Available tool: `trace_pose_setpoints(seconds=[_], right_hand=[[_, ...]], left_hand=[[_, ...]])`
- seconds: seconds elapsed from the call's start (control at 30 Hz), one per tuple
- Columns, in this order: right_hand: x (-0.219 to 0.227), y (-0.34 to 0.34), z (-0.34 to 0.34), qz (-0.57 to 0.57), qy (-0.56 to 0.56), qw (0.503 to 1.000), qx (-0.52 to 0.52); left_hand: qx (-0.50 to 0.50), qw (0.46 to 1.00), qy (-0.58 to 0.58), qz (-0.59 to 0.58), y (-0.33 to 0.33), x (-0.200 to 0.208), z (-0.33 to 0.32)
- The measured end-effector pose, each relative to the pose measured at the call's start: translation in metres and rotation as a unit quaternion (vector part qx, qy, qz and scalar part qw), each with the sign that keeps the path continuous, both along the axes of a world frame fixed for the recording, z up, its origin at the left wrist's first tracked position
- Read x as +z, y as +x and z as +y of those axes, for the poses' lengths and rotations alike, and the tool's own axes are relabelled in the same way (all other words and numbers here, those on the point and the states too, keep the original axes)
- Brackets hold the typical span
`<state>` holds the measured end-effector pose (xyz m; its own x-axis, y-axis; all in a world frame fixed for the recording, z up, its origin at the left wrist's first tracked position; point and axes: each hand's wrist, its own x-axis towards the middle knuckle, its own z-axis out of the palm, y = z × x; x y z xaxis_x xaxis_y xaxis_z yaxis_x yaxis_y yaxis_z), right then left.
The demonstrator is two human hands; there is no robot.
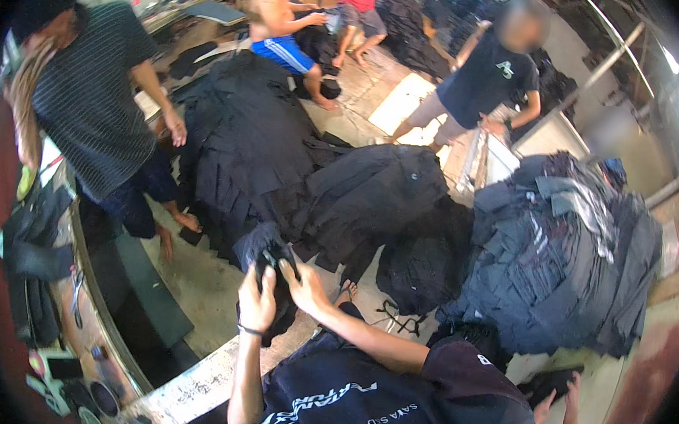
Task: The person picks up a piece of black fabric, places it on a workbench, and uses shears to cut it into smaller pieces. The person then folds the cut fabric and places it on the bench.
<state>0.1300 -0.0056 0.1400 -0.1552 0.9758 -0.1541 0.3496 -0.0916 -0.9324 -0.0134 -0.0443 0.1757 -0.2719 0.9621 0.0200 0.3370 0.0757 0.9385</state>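
Pinching black cloth [257,241] with left hand [257,303] and right hand [306,289]; fingertip contact looks blurry. Dark fabric heap [243,125] lies beyond.

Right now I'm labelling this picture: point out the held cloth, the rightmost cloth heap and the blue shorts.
Held cloth [256,241], head view, upper part.
Rightmost cloth heap [547,256], head view, middle.
Blue shorts [283,53], head view, thigh.

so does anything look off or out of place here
A thin black tangle lies loose beside the dark cloth heap, odd for its stringy, knotted-looking shape; I can't tell what it is. The held cloth just looks bunched.
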Motion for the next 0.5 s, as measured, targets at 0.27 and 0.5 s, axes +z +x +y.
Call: trace_pose_setpoints(seconds=[0.27,0.5], right_hand=[[-0.025,0.028,-0.022,0.062,0.001,0.985,-0.163],[-0.013,0.05,-0.016,0.031,0.029,0.99,-0.136]], left_hand=[[-0.143,0.975,-0.047,0.161,0.032,-0.04,-0.052],[-0.146,0.959,-0.078,0.232,0.043,-0.029,-0.047]])
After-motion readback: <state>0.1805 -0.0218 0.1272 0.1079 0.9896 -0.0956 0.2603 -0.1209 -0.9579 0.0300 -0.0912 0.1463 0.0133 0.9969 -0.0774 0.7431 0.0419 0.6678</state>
